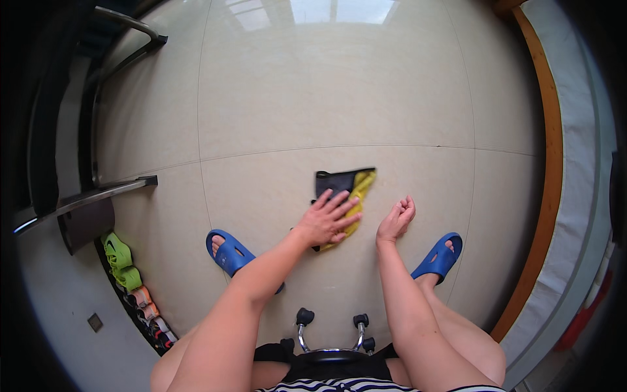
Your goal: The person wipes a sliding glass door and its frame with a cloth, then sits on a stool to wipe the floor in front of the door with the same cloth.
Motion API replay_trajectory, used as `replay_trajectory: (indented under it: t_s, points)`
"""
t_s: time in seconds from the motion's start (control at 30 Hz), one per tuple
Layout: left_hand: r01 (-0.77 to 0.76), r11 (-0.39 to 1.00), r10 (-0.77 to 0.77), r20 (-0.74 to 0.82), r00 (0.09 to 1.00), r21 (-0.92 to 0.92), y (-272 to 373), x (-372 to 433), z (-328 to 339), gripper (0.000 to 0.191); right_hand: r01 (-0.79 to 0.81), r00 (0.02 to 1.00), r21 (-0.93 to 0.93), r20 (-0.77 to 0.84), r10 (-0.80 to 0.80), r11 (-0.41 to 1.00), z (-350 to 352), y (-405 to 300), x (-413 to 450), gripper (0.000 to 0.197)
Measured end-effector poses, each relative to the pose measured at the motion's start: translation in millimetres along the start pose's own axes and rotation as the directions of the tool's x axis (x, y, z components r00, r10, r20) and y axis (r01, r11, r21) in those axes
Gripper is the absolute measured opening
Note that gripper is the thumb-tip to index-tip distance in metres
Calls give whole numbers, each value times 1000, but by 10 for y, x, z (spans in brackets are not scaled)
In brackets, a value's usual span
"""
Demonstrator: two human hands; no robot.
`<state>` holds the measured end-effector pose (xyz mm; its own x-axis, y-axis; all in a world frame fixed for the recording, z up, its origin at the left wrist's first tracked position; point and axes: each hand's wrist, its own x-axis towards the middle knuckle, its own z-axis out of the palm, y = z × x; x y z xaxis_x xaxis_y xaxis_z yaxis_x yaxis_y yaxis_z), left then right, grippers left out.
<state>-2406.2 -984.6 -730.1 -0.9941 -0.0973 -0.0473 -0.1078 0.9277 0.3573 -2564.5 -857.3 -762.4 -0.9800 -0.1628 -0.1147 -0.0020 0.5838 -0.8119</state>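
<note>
A grey and yellow piece of fabric with black edging (363, 184) lies in front of me above the tiled floor, folded or bunched; its exact kind is unclear. My left hand (327, 219) is spread palm down over it, covering its middle part, and I cannot tell how firmly it touches. To the right of the fabric, and apart from it, is my right hand (397, 219). Its fingers are curled in, with nothing visible in them.
Blue slides (230, 252) are on my feet. Beneath me show the casters (304, 317) of a wheeled seat. Several shoes (118, 252) line the left wall, near a metal-legged piece of furniture (132, 183). A wooden rail (551, 112) bounds the right side.
</note>
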Motion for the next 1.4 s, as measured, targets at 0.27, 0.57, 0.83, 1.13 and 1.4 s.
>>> replay_trajectory:
  t_s: [0.27,0.57,0.83,1.13,1.4]
  points:
    - [858,447,-847,-189,497,255,-1605,-1094,-634,68,-12,995,-371,-100,-27,929,175,-229,-97,43]
    - [827,546,-782,-274,560,132,-1651,-957,-449,72,451,892,-609,296,-340,653,133,-226,-248,55]
    - [577,811,-564,-135,815,95,-1918,193,-810,60,514,857,-596,329,-397,616,140,-297,-224,58]
    - [958,272,-954,-105,280,89,-2536,-1875,-899,75,523,849,-600,308,-429,605,163,-317,-221,57]
    - [680,732,-681,42,731,33,-1563,-1515,-680,67,560,824,-602,333,-458,569,166,-350,-246,57]
